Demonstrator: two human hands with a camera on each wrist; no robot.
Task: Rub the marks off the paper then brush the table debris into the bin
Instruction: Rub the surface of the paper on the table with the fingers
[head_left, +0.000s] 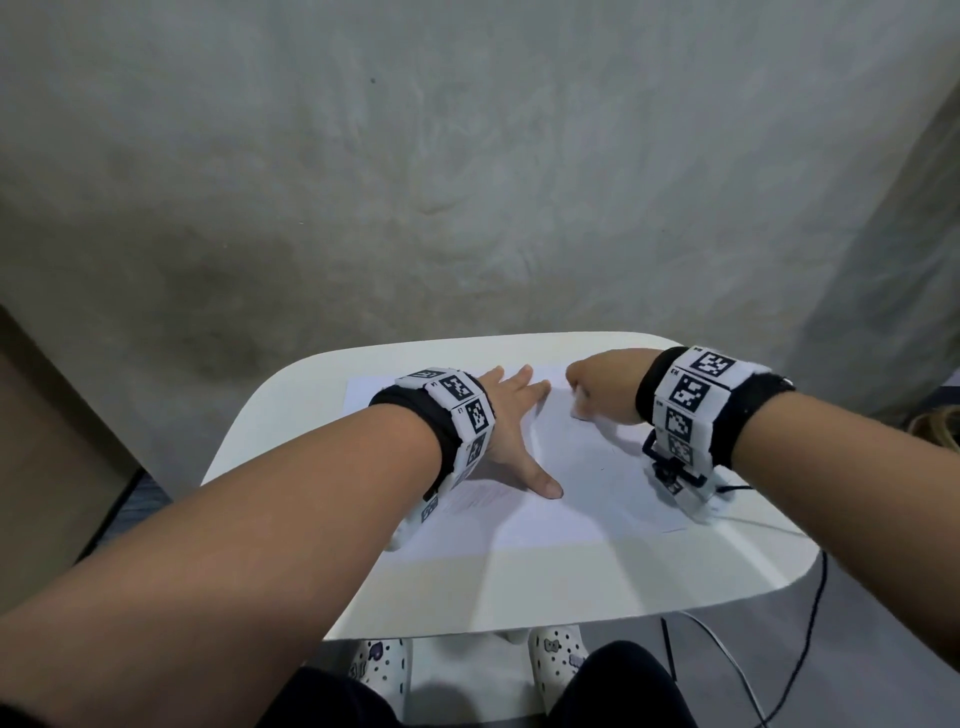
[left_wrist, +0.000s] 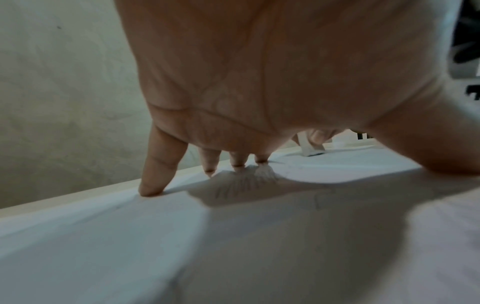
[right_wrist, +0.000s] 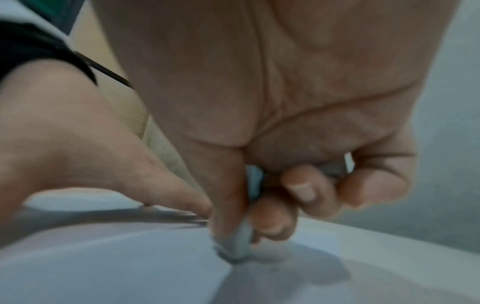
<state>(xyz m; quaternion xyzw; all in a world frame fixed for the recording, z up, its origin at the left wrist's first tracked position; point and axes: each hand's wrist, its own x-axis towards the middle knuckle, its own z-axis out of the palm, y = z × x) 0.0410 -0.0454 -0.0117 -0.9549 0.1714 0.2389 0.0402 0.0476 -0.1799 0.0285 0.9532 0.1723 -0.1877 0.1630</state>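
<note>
Right hand (head_left: 602, 382) fingers (right_wrist: 275, 218) clamp the eraser (right_wrist: 237, 244) onto the paper (head_left: 571, 499) — left hand (head_left: 511, 415) fingers spread, pressing.

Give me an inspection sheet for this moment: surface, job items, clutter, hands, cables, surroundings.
Surface: white rounded table.
Job's things: paper flat on the table; eraser tip on the paper; no bin seen.
Clutter: nothing seen.
Hands: left hand spread, pressing the paper; right hand pinches the eraser.
Cables: black cable hangs off the table's right edge.
Surroundings: grey wall; white shoes under the table.
</note>
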